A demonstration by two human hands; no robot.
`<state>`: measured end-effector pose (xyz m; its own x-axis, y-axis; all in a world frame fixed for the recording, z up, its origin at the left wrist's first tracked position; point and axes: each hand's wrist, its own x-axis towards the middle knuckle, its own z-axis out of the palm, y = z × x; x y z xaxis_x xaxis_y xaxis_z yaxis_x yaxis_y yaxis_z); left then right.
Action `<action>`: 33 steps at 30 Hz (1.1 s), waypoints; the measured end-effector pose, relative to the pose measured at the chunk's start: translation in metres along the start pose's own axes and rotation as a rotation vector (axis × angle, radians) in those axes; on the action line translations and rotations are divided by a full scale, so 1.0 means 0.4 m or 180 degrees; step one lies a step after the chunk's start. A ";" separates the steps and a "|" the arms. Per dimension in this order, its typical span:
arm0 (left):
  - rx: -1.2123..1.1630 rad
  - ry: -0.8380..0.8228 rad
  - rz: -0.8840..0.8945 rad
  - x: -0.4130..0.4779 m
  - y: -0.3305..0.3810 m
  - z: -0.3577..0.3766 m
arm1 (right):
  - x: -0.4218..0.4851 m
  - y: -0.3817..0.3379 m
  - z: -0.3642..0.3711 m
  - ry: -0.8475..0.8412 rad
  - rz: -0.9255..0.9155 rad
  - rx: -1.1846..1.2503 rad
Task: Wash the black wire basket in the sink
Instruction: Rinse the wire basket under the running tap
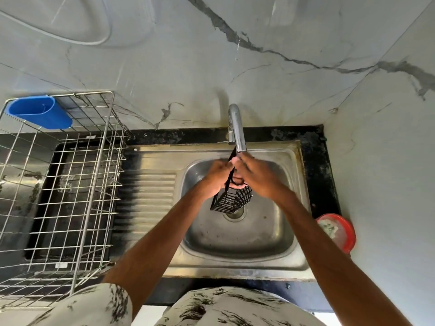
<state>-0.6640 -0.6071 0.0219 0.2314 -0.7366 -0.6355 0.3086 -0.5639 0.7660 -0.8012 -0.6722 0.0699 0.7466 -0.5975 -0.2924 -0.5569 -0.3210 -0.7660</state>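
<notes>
The small black wire basket [231,200] hangs upright over the steel sink basin [259,231], just above the drain [235,213]. My left hand [215,177] grips its upper left side, fingers curled round the black frame. From the right, my right hand [255,176] grips the top of the basket, right under the spout of the chrome tap [236,128]. The hands hide the basket's upper half. Whether water runs from the tap I cannot make out.
A large steel wire dish rack [70,184] with a blue plastic holder [41,112] stands on the black counter at the left. The ribbed drainboard [147,196] lies between rack and basin. A red bowl [339,231] sits at the right, against the marble wall.
</notes>
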 end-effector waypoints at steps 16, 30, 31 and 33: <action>0.0038 0.0192 0.0216 -0.040 -0.038 0.009 | 0.032 0.074 0.123 -0.0222 0.0193 -0.0812; -0.0361 0.0400 0.0207 -0.033 -0.014 -0.002 | 0.131 0.100 0.097 -0.0138 0.0173 -0.1062; -0.0411 0.0454 0.0241 -0.032 -0.016 -0.009 | 0.104 0.093 0.112 -0.0155 0.0074 -0.1047; -0.0528 0.0510 0.0280 -0.027 -0.027 -0.025 | 0.039 0.081 0.146 -0.0181 -0.0157 -0.1013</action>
<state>-0.6605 -0.5894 0.0195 0.4033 -0.7042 -0.5844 0.4249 -0.4215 0.8011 -0.7864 -0.6490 0.0073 0.7897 -0.5364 -0.2977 -0.5986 -0.5676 -0.5652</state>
